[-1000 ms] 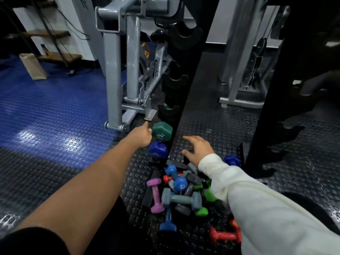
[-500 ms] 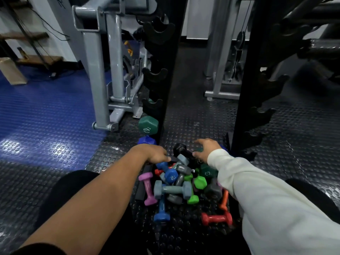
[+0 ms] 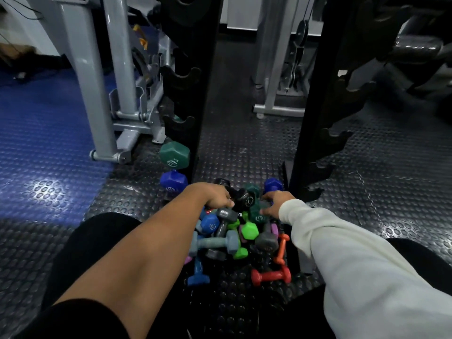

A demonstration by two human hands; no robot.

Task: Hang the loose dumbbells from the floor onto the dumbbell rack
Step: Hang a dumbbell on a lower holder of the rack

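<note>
Between the two black uprights of the rack (image 3: 195, 113), low on the studded black mat (image 3: 244, 152), lies a pile of loose dumbbells (image 3: 234, 238), and both hands reach into its far end. The left hand (image 3: 215, 195), on a bare forearm, is curled down over a black dumbbell (image 3: 242, 198) at the top of the heap; its fingertips are hidden behind the weight, so whether it truly grips cannot be told. The right hand (image 3: 275, 204), in a white sleeve (image 3: 354, 265), has its fingers bent round a dark green dumbbell (image 3: 256, 214) just right of the black one, thumb on the near side.

Nearer in the pile lie a blue dumbbell (image 3: 210, 225), a grey-blue one (image 3: 215, 243) lying crosswise, bright green heads (image 3: 248, 230) and a grey head (image 3: 266, 241). At the near edge a red dumbbell (image 3: 270, 275) rests on the mat, with an orange one (image 3: 281, 248) standing tilted just beyond it, and a blue one (image 3: 198, 272) lies at the near left.

On the left upright, the two lowest hooks already carry weights: a green head (image 3: 175, 154) above a blue-violet head (image 3: 173, 181). Another blue-violet head (image 3: 272, 184) shows beside the right upright (image 3: 315, 94). Hooks higher up on both uprights are bare. Far left, a grey machine frame (image 3: 83, 77) stands where the mat meets blue flooring (image 3: 44, 133).
</note>
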